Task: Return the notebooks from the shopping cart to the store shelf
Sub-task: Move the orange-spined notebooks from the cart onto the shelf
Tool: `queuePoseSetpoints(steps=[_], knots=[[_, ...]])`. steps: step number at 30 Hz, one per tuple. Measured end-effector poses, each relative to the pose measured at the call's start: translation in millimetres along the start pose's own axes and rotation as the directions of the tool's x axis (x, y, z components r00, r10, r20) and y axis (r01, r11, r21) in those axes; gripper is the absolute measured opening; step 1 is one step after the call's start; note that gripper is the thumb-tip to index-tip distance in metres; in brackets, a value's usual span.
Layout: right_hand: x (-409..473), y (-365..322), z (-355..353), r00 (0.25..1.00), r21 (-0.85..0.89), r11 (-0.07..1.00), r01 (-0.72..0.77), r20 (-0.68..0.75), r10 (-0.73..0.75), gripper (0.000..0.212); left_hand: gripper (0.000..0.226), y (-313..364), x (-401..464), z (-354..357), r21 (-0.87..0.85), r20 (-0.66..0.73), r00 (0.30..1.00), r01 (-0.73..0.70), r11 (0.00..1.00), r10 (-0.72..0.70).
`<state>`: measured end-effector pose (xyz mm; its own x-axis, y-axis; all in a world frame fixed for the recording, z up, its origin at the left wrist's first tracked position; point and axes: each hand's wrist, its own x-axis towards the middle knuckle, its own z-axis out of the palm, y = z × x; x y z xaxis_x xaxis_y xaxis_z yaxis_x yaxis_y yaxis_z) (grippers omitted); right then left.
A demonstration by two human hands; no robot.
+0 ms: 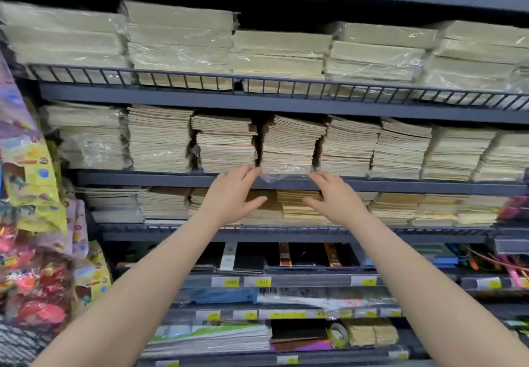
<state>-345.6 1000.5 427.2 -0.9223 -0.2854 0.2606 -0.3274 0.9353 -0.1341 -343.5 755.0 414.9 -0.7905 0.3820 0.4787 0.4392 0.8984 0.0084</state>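
Down at the bottom of the view, two bare forearms come up from the lower corners and reach toward the dark metal store shelf point(171, 179). Left hand point(232, 193) has its fingers spread loose and open, fingertips right at the shelf's front edge, nothing gripped. Right hand point(333, 196) is the same deal, fingers fanned out and empty, its tips touching the edge beside a bit of crinkled plastic wrap point(273, 176) that hangs over the lip. Between the two hands, just above them, sits a stack of notebooks point(290, 144) on that shelf, page edges facing out, packed in between neighbouring stacks on both sides. Further up, the next shelf holds shrink-wrapped bundles point(177, 40) behind a wire rail. Off to the left hang colourful packets point(28, 166). The cart isn't in view.
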Motion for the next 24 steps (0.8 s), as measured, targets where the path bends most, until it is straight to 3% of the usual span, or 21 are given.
queuePoseSetpoints(steps=[10, 17, 24], knots=[[-17, -57, -23, 0.999, 0.004, 1.0, 0.022, -0.048, -0.022, 0.06, 0.067, -26, -36, -53, 0.067, 0.008, 0.998, 0.062, 0.996, -0.063], [-83, -79, -31, 0.999, 0.062, 0.998, 0.022, -0.049, -0.019, 0.061, 0.066, 16, -90, -83, 0.094, -0.002, 0.996, 0.087, 0.992, -0.087], [-162, -90, -15, 0.998, 0.095, 0.995, 0.04, 0.048, -0.044, 0.061, 0.068, 62, -171, -85, 0.093, 0.129, 0.983, 0.118, 0.989, -0.13]])
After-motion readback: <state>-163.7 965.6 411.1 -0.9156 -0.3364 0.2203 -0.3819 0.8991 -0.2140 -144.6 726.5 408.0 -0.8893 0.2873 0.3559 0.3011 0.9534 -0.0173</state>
